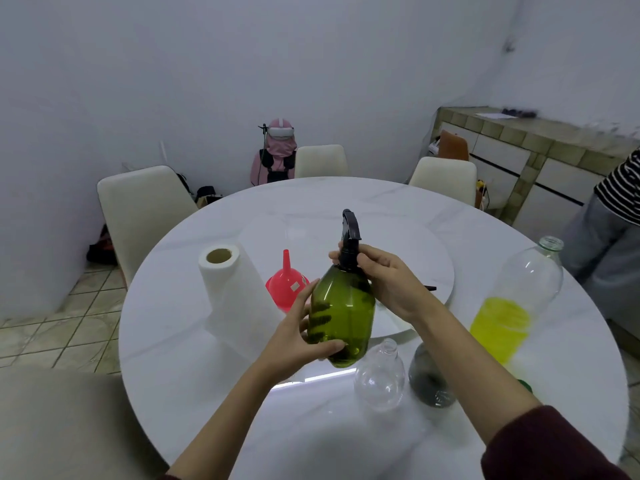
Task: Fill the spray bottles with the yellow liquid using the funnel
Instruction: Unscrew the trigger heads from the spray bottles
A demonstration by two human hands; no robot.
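Round white marble-look surface [207, 375], rim in view on the left and far sides; cream chairs [145, 209] stand close around that rim. A raised round turntable [398, 237] occupies the middle, its near edge just behind the hands.

Tall clear bottle [519, 306], uncapped, stands at the right near the rim, roughly the lower third holding yellow liquid [500, 327]. Paper towel roll [228, 289] stands upright at the left, with open room between it and the left rim.

Green spray bottle [341, 320] is held above the surface at centre, tilted slightly, black trigger head [349, 237] fitted on top. Left hand [298, 334]: grip wrapped round the lower body of the bottle (fingers show through the green plastic). Right hand [384, 278]: grip closed round the black collar at the neck.

Red funnel [285, 285] sits inverted, spout up, between the roll and the held bottle. Clear spray bottle [379, 375] and smoky grey spray bottle [427, 379], both headless, stand side by side just below the right forearm; open space lies in front of them toward the near rim.
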